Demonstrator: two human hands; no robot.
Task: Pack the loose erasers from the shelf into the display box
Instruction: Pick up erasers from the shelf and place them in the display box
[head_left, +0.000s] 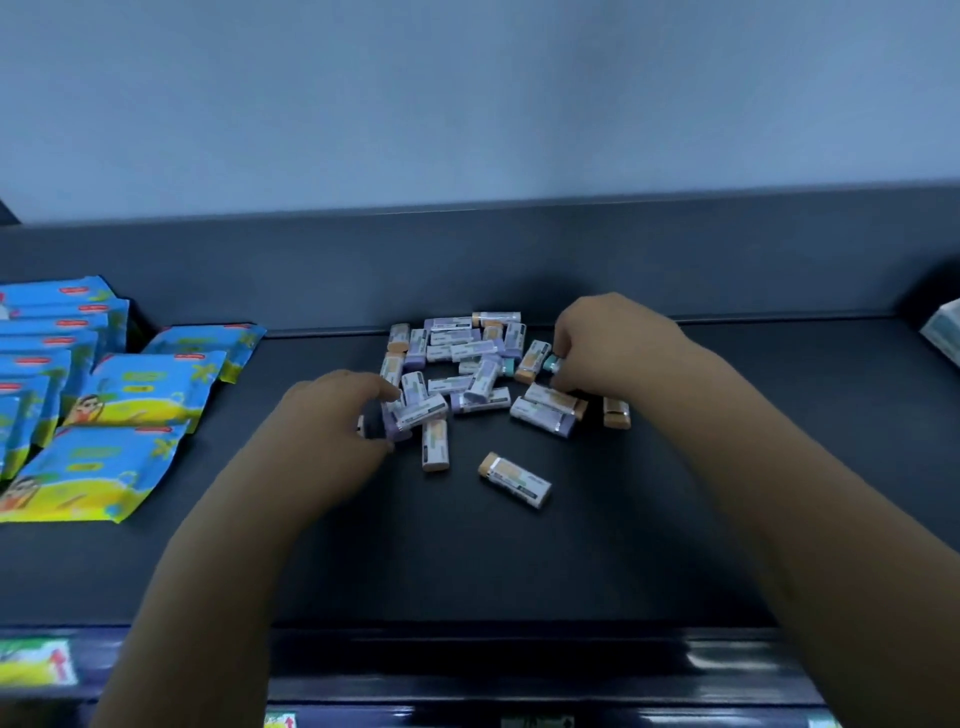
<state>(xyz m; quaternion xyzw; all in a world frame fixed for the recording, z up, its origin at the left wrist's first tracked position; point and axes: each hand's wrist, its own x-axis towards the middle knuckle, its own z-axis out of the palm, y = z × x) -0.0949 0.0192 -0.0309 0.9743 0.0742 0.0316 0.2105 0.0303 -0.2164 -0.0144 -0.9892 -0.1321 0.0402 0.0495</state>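
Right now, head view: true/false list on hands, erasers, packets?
1. The left hand and right hand both reach into the eraser pile. True.
2. The blue-and-yellow packets lie right of the pile. False: the packets lie left of it.
3. The right hand pinches a teal-ended eraser. True.
4. A display box stands open beside the pile. False: no box shows on the shelf.
5. The left hand lies flat, idle. False: its fingers curl round a purple eraser.

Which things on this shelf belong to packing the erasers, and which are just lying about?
For the job: loose erasers, left hand and right hand, each gripping one; display box not in view.
Lying about: blue-and-yellow packets, pale pack at right edge.
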